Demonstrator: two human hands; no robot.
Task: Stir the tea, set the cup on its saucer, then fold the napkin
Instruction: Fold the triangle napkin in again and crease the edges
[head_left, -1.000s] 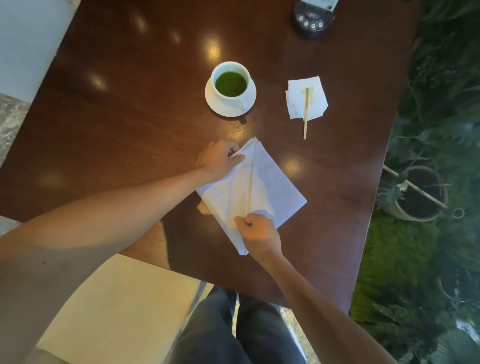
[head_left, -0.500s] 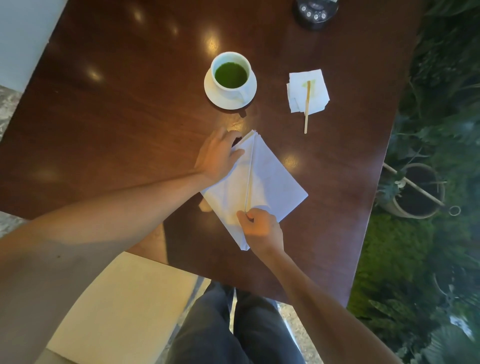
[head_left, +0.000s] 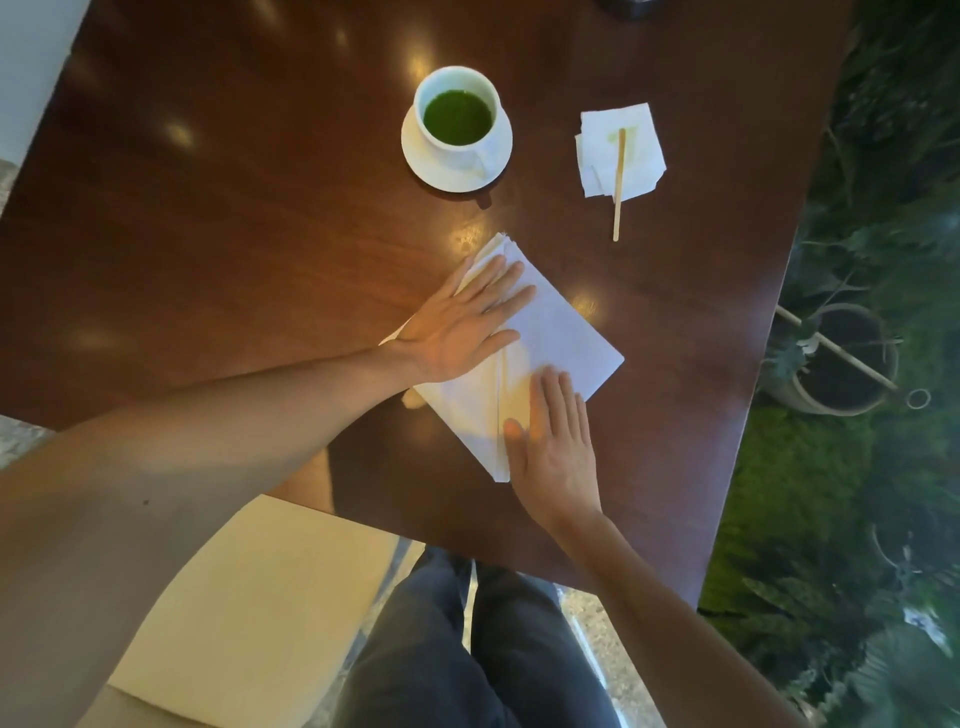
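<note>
Both hands are lying flat with fingers straight, left hand (head_left: 457, 327) and right hand (head_left: 556, 447) pressing the napkin (head_left: 561, 332) beneath them, probably setting its crease, cup (head_left: 457, 117) sitting on saucer (head_left: 447, 174) beyond the fingertips

On the table (head_left: 260, 234), the cup (head_left: 457, 119) stands on its saucer (head_left: 441, 174) at the far side. To its right a stirrer (head_left: 618, 182) lies across a small napkin (head_left: 641, 150). Nearer lies the large napkin (head_left: 561, 332), apparently folded, with the left hand (head_left: 457, 327) and right hand (head_left: 556, 447) flat on it.
</note>
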